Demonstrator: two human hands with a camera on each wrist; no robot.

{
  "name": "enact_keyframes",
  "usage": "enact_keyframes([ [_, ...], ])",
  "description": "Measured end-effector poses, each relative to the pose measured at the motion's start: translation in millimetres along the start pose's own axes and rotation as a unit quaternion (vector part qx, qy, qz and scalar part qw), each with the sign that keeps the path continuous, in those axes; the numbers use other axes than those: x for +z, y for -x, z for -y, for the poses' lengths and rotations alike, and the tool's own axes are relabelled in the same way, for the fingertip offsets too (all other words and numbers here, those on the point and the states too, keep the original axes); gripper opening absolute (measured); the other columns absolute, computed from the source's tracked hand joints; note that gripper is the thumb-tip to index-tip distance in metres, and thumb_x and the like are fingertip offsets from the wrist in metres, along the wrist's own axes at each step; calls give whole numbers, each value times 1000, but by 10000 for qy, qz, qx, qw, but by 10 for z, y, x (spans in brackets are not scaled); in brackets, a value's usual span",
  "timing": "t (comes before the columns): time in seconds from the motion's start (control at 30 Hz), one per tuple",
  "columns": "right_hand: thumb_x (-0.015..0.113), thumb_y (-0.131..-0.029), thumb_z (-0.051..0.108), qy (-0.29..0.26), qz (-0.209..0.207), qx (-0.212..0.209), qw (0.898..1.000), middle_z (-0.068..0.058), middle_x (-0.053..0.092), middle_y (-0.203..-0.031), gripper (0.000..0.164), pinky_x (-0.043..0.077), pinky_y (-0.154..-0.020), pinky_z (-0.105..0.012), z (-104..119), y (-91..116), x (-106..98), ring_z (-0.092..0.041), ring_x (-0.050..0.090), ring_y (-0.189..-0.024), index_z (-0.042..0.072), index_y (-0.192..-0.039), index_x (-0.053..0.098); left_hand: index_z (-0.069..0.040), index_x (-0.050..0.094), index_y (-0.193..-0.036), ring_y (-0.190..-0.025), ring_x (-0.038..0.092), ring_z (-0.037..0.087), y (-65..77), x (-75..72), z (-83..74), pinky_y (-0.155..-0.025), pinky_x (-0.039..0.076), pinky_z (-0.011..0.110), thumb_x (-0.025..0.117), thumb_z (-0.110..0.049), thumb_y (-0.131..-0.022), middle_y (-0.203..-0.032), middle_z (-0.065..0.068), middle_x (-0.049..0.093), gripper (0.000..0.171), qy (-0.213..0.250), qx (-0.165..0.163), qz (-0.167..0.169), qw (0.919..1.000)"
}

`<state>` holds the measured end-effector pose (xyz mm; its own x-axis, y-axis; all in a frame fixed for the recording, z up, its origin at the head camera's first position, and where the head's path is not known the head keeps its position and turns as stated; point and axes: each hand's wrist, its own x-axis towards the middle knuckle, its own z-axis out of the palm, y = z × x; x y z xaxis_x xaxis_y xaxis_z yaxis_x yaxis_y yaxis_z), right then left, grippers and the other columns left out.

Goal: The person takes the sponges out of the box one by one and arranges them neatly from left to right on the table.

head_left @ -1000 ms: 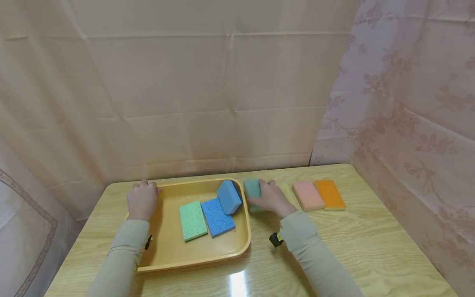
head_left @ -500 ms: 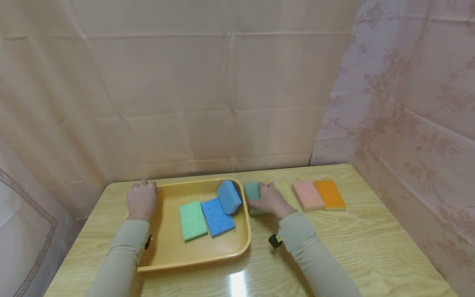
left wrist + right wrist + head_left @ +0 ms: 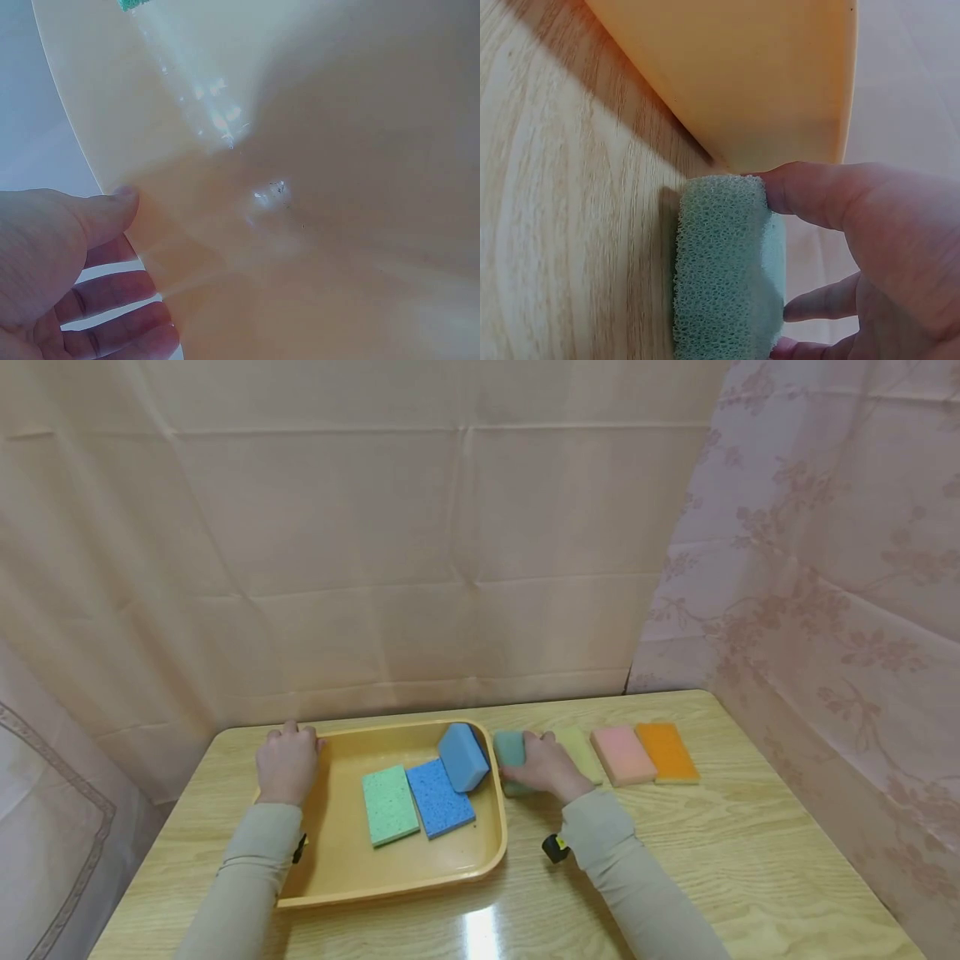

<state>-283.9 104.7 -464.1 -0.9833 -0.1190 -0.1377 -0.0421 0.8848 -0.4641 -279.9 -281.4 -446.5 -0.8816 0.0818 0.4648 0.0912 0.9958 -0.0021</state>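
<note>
My left hand (image 3: 287, 764) grips the left rim of a yellow plastic tray (image 3: 345, 885), the thumb (image 3: 112, 214) over the inside wall. Inside the tray lie a speckled light green sponge (image 3: 390, 806), a speckled blue sponge (image 3: 440, 802) and a thicker blue sponge (image 3: 459, 758), which leans tilted in the far right corner. Just right of the tray, my right hand (image 3: 551, 768) holds a pale green porous sponge (image 3: 720, 270) by its edges. That sponge lies on or very near the wooden tabletop; the hand covers part of it in the head view.
To the right of the right hand, a pale yellow sponge (image 3: 580, 754), a pink sponge (image 3: 622, 754) and an orange sponge (image 3: 667, 752) lie in a row on the wooden table (image 3: 750, 827). A beige curtain (image 3: 375, 568) hangs behind the table's back edge.
The right hand and the pale green sponge have shifted slightly toward the near side, and more of the pale yellow sponge shows. The left hand and tray look unmoved.
</note>
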Motion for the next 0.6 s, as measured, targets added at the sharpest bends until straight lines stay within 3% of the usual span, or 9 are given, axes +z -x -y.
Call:
enact_keyframes([
  [0.6, 73, -89, 47, 147, 47, 55, 9999, -36, 43, -138, 90, 49, -95, -54, 18, 23, 47, -45, 56, -115, -5, -152, 36, 8, 71, -86, -64, 59, 43, -4, 23, 7, -49, 51, 55, 77, -19, -91, -81, 27, 62, 28, 26, -44, -39, 10000],
])
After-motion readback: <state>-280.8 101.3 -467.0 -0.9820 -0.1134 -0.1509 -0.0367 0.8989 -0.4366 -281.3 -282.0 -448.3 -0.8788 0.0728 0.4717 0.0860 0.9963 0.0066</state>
